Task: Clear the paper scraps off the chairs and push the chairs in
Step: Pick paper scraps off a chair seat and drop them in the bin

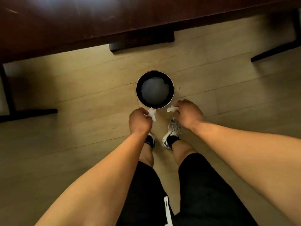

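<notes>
My left hand (pixel 140 122) grips a white paper scrap (pixel 151 113) whose end sticks out past my fingers. In my right hand (pixel 189 114) is a second white paper scrap (pixel 172 109), pinched by curled fingers. Both hands hang just short of the near rim of a round black waste bin (pixel 138 88) standing on the floor. Pale crumpled paper lies at the bin's bottom. No chair seat shows clearly; only dark legs and bases are in view.
A dark wooden table (pixel 81 22) spans the top of the view. A black base (pixel 141 42) pokes out from under it. Black frame legs stand at the left (pixel 29 112) and the right (pixel 275 52). My feet in sneakers stand on pale wood flooring behind the bin.
</notes>
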